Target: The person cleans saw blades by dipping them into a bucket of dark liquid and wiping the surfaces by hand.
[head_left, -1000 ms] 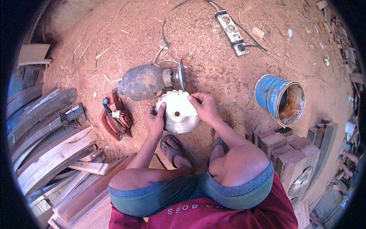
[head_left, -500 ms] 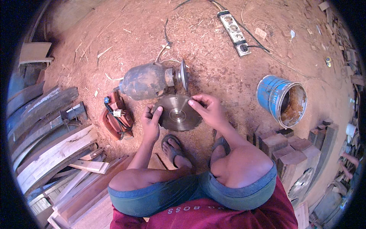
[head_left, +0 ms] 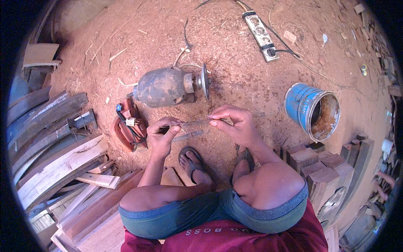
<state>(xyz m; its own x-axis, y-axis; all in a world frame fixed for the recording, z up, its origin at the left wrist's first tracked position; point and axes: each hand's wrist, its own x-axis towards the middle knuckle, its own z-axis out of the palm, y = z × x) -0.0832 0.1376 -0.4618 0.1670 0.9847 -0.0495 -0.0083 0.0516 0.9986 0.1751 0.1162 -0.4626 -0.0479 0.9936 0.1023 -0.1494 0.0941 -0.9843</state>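
Between my two hands is a round saw blade, now turned nearly edge-on so it shows as a thin, pale band. My left hand pinches its left edge between thumb and fingers. At the opposite edge my right hand pinches it the same way. A thin flat metal strip lies on the ground just below the blade. Beyond my hands a rusty grey electric motor lies on its side, with a grinding disc on its shaft, seen from the side.
An orange-red power tool with a dark cord lies left of my feet. Planks are piled at the left. A blue bucket lies tipped at the right, near wooden blocks. A white power strip with cables lies farther off.
The saw blade has tilted from showing its full round face to nearly edge-on. Both hands keep hold of its edges. The metal strip on the ground has come into sight.
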